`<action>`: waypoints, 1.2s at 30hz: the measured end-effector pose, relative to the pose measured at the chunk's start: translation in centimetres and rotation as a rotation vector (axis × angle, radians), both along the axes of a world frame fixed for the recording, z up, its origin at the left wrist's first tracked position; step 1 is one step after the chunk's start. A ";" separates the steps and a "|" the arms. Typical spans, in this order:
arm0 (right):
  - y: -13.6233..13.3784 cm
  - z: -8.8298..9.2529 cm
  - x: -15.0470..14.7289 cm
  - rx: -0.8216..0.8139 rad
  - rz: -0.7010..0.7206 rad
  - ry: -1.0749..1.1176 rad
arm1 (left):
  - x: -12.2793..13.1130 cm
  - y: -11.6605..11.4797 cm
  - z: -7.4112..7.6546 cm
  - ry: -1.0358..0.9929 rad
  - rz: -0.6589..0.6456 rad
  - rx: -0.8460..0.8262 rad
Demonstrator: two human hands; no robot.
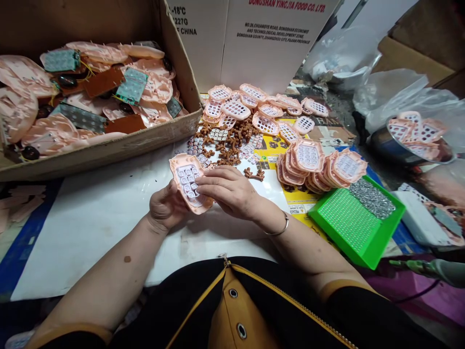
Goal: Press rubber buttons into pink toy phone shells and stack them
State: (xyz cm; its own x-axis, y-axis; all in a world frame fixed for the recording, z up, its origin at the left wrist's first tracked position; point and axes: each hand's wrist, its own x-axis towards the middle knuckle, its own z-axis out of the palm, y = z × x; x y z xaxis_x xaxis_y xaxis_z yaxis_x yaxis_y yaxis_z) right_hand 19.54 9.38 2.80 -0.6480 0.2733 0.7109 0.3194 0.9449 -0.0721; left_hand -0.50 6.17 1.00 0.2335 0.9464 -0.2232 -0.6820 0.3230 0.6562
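Note:
My left hand (166,207) grips a pink plastic keypad shell (189,184) from below, holding it tilted over the white sheet. A pale rubber button pad sits in the shell's openings. My right hand (229,190) rests on the shell's right side, its fingers curled and pressing on the button pad. Just beyond my hands lie brown plastic pieces (232,143) and small clear keypad mats (196,144).
A cardboard box (109,150) of pink shells and circuit boards stands at the left. Loose pink shells (254,109) and stacked ones (319,167) lie ahead and right. A green tray (354,218) of small parts sits at the right, near a metal bowl (395,148).

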 end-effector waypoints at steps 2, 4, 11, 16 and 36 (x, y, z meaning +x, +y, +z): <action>0.0 0.0 0.1 -0.002 -0.019 -0.039 | 0.0 0.0 0.0 0.010 0.014 0.008; 0.0 0.0 0.2 -0.014 -0.038 -0.076 | 0.1 0.1 0.2 0.019 0.011 0.019; -0.4 0.3 -0.1 -0.012 -0.019 -0.066 | 0.2 0.0 0.5 0.028 -0.037 0.015; -0.7 0.3 -0.4 -0.090 -0.076 -0.179 | 0.1 0.0 0.2 0.041 -0.031 0.027; -0.9 -0.3 -0.8 -0.115 -0.083 -0.125 | 0.3 -0.1 0.6 0.063 0.000 0.036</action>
State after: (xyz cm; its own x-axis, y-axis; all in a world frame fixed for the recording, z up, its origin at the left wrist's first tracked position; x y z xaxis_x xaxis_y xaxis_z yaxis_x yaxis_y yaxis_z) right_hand 18.72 8.47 2.49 -0.7015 0.4045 0.5867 0.4090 0.9028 -0.1333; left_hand -0.16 6.07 1.62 0.2200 0.9541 -0.2031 -0.6387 0.2983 0.7093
